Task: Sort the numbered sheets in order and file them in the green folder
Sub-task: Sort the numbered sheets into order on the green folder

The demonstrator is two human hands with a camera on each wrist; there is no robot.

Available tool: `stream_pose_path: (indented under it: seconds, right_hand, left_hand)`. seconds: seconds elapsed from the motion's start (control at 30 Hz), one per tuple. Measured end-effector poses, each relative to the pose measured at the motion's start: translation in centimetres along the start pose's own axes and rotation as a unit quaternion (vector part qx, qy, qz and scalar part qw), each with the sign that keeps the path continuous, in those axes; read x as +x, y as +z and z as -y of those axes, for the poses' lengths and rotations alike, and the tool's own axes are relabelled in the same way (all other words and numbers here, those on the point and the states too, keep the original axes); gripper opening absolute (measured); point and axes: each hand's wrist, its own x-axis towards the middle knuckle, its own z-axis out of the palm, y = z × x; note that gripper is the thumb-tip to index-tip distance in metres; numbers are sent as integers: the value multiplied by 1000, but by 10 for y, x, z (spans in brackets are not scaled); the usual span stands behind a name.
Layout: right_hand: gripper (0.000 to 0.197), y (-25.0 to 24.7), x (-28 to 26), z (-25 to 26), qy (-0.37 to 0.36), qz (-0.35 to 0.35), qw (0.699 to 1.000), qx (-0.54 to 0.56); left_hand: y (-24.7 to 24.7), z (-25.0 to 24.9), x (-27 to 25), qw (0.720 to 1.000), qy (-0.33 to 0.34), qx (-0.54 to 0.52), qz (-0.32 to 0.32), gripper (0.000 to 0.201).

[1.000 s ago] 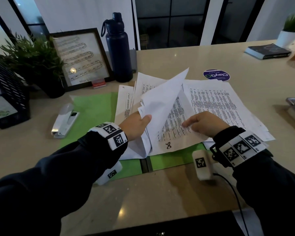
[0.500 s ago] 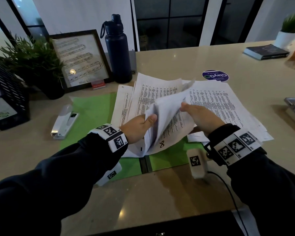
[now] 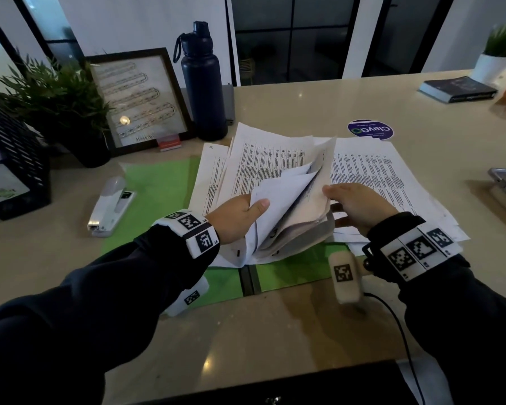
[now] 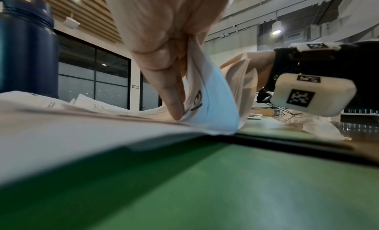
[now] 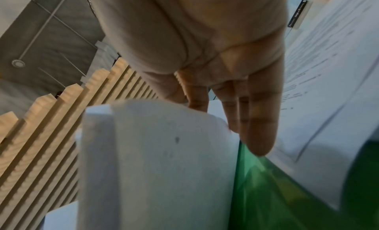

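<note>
The green folder (image 3: 158,185) lies open on the table under the printed sheets. My left hand (image 3: 254,207) grips a bundle of numbered sheets (image 3: 281,200) at its lower left, thumb on top, and the bundle curls upward. In the left wrist view the left hand (image 4: 180,94) pinches those sheets beside a sheet marked 3 (image 4: 197,102), above the folder (image 4: 225,184). My right hand (image 3: 342,197) lies with straight fingers against the bundle's raised right edge. The right wrist view shows the right hand (image 5: 246,120) beside the curved sheets (image 5: 156,152) and the folder (image 5: 266,193).
More printed sheets (image 3: 377,176) fan out to the right. A white stapler (image 3: 108,209) lies left of the folder. At the back stand a dark bottle (image 3: 203,83), a framed picture (image 3: 138,97) and a plant (image 3: 56,106). A book (image 3: 456,89) lies far right.
My right hand went from the sheet marked 8 to the pile's right edge and turned several sheets up and leftward. My left hand stayed on the bundle.
</note>
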Motion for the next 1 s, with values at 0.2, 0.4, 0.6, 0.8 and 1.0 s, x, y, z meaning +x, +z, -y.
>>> stream_pose_path:
  seconds: [0.2,0.4,0.6,0.8,1.0]
  right_hand:
    - [30,-2,5,-1,-69,-64,983,-155]
    - [25,3,5,2,-145,-142,967,-153]
    - [19,14,5,11,-125,-80,989,-20]
    - [17,31,5,13,19,8,984,174]
    - [37,46,2,7,53,108,965,231]
  left_hand:
    - [1,1,1,1000,-5,8,10,45]
    - [2,-1,-1,999,-8,36,20,44]
    - [2,-4,-2,999,-20,39,9,43]
    - [2,-4,-2,998,-33,45,15,45]
    - [1,-11,-8,999,-34,22,29,45]
